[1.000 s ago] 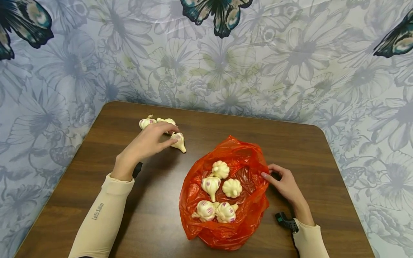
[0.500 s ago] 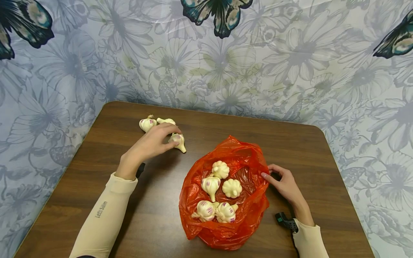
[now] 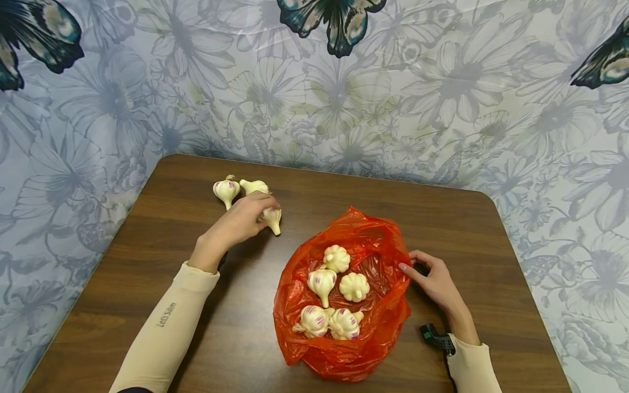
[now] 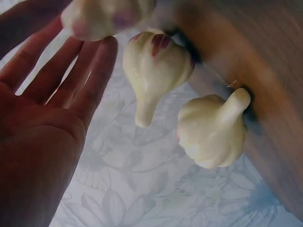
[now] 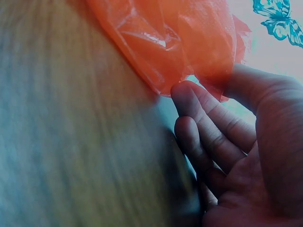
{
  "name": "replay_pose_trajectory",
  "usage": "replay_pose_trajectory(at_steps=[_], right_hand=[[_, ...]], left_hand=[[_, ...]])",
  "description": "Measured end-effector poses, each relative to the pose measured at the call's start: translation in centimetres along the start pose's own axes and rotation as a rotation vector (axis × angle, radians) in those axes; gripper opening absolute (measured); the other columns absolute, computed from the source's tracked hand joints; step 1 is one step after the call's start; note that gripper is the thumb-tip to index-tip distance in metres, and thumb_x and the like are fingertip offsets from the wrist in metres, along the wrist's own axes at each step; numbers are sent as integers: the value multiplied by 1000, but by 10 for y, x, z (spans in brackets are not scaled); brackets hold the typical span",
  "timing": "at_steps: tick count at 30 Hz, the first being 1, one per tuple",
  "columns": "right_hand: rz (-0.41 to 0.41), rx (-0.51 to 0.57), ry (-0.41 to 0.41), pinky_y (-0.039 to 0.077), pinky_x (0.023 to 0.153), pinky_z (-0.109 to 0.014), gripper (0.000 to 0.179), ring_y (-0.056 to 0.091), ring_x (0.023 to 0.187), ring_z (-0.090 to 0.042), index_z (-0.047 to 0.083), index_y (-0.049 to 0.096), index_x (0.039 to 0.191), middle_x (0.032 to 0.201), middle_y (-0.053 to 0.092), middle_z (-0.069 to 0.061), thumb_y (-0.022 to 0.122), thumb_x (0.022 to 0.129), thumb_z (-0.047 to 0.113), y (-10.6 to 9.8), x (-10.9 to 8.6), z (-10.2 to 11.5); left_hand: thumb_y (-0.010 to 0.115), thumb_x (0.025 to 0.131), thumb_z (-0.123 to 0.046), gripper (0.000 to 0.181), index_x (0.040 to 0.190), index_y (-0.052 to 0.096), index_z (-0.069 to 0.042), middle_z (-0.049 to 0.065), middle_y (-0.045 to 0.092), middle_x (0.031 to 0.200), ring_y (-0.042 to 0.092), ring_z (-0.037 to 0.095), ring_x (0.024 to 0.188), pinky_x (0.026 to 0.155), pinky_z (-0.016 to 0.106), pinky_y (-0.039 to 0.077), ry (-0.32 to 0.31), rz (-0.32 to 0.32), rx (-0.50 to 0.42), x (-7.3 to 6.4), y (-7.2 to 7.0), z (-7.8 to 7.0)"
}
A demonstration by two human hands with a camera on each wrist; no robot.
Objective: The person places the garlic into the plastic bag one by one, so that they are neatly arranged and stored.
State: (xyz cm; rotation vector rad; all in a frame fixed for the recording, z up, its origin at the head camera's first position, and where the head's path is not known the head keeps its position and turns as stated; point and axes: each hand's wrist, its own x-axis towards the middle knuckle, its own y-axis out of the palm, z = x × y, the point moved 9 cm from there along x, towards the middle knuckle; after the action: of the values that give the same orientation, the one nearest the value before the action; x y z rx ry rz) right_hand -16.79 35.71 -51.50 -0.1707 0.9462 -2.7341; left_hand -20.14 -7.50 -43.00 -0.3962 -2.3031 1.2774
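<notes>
With thumb and fingertips my left hand (image 3: 242,219) grips a garlic bulb (image 3: 272,219), its stem pointing toward me over the table. In the left wrist view that garlic bulb (image 4: 108,18) is at the top, against the fingers. Two more garlic bulbs, one upright-looking (image 3: 226,190) and one on its side (image 3: 254,187), lie just beyond this hand. My right hand (image 3: 440,284) pinches the right edge of an open red plastic bag (image 3: 339,357); in the right wrist view the bag (image 5: 175,42) passes between thumb and forefinger. Several garlic bulbs (image 3: 321,281) lie inside the bag.
A brown wood-grain table (image 3: 236,327) carries everything. Behind its far edge hangs a pale floral cloth (image 3: 344,120) with dark butterflies (image 3: 339,24). A black wrist camera (image 3: 434,337) is strapped on near the right sleeve.
My left hand has moved slightly right and closed around the nearest garlic bulb, which has turned a little. More of the two bulbs behind shows. The right hand and bag have stayed put.
</notes>
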Motion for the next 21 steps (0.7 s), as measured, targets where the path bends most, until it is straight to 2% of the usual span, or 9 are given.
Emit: replay_pose_trajectory(at_steps=[4, 10, 18, 21], right_hand=[[3, 3, -6, 40, 90, -24, 10, 58, 94, -11, 16, 74, 109, 94, 72, -3, 74, 101, 22, 0, 0, 0], [8, 10, -1, 40, 91, -25, 10, 58, 95, -12, 16, 73, 109, 95, 72, -2, 73, 101, 23, 1, 0, 0], [7, 7, 4, 40, 91, -25, 10, 57, 95, -12, 16, 73, 109, 95, 71, -2, 73, 101, 24, 0, -1, 0], [5, 5, 4, 40, 90, -25, 10, 57, 95, -12, 17, 73, 108, 94, 71, -2, 74, 101, 24, 0, -1, 1]], left_hand=[[75, 78, 18, 40, 115, 74, 1, 15, 73, 116, 64, 36, 119, 105, 51, 52, 22, -34, 14, 0, 1, -1], [76, 77, 19, 42, 115, 74, 3, 16, 74, 116, 63, 39, 121, 106, 52, 51, 26, -54, 31, 1, 4, 1], [80, 76, 16, 42, 115, 75, 1, 15, 76, 114, 62, 38, 116, 100, 50, 53, 39, -76, 56, 2, 5, 1], [80, 76, 16, 41, 114, 76, 1, 15, 76, 112, 62, 39, 116, 102, 51, 52, 37, -86, 58, 2, 3, 1]])
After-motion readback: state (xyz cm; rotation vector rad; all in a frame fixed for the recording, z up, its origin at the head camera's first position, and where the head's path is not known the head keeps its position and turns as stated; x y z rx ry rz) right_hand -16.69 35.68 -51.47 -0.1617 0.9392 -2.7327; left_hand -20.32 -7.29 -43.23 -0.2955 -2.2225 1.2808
